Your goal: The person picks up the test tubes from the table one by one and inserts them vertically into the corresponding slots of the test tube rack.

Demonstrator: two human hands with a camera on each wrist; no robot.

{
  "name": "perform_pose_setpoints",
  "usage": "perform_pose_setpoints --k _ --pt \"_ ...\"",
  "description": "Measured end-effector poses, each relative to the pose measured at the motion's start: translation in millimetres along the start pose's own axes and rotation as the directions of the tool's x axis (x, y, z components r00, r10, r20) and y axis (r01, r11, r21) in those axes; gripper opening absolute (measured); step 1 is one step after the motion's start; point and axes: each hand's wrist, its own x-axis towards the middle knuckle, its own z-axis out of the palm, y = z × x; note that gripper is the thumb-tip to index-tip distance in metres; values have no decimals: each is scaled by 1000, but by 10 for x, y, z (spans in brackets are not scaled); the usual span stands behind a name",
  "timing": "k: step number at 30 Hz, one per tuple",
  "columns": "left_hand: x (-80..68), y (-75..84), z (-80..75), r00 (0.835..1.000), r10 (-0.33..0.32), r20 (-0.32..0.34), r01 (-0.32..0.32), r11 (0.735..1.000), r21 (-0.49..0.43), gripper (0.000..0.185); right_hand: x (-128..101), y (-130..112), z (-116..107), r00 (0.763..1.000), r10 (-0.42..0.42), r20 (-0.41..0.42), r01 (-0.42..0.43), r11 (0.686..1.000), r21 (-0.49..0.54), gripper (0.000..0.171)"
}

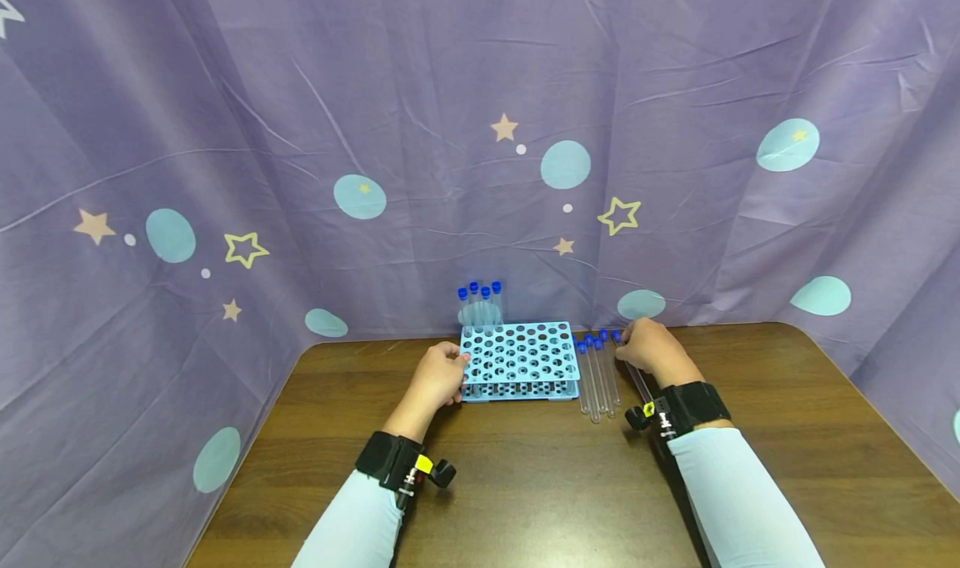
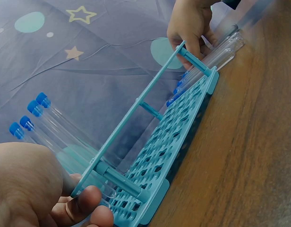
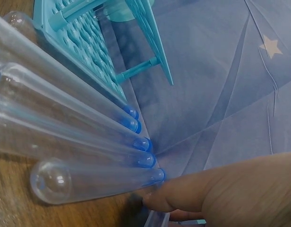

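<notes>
A light blue test tube rack (image 1: 519, 381) stands at the back of the table. My left hand (image 1: 438, 374) grips its left end, with the thumb and fingers about the upper plate's edge in the left wrist view. Several clear test tubes (image 2: 35, 109) with blue caps stand upright in the rack's left end. To the right of the rack my right hand (image 1: 657, 351) pinches a test tube (image 1: 639, 382) near its capped end; the right wrist view shows part of that tube (image 3: 157, 219) below the fingertip. My palm hides some of it.
Several more capped test tubes (image 1: 595, 389) lie side by side between the rack and my right hand, caps toward the back. A purple patterned curtain (image 1: 420, 243) hangs right behind the brown wooden table (image 1: 525, 485). Both wrists wear black straps with small cameras.
</notes>
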Motion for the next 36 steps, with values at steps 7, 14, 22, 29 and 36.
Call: perform_pose_setpoints --k 7,14,22,29,36 --pt "-5 2 -2 1000 -5 3 5 1000 0 31 -23 -7 -27 999 -11 -51 9 999 -45 23" --pt "-7 1 -2 1000 -9 8 9 1000 3 32 -31 -44 -86 999 -18 -32 17 1000 -22 43" --pt "7 -17 4 1000 -11 6 11 1000 9 34 -47 -132 -184 993 -75 -92 75 997 -4 51" --pt "9 -18 6 1000 -12 6 12 1000 12 34 -90 -207 -247 977 -101 -189 116 991 67 50" --pt "3 -17 -1 1000 -15 9 15 1000 5 34 -149 -300 -292 952 -112 -285 142 986 87 47"
